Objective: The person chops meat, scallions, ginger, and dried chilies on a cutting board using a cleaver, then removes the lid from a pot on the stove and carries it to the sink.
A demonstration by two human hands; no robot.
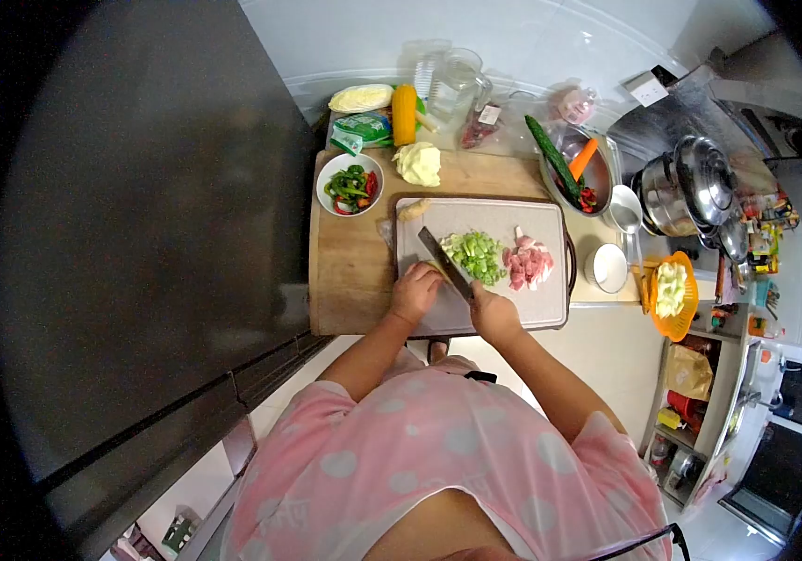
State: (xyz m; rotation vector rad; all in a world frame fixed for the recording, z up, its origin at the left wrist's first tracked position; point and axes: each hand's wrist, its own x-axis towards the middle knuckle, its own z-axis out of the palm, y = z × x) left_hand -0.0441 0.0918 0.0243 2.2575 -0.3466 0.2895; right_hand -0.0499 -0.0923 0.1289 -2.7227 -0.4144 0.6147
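1 left hand (417, 292) and 1 right hand (494, 313) make 2, alongside 1 knife (445, 262). 1 board (532, 221) carries 1 heap of greens (476, 257) and 1 heap of meat (527, 263), 2 heaps in all. 2 white bowls (322, 184) (608, 268) and 1 steel bowl (601, 176) bring the bowls to 3. There is 1 cucumber (552, 157), 1 carrot (583, 159), 1 corn cob (405, 114), 1 jug (458, 79), 1 ladle (623, 208), 1 red packet (478, 131) and 1 orange basket (692, 290).
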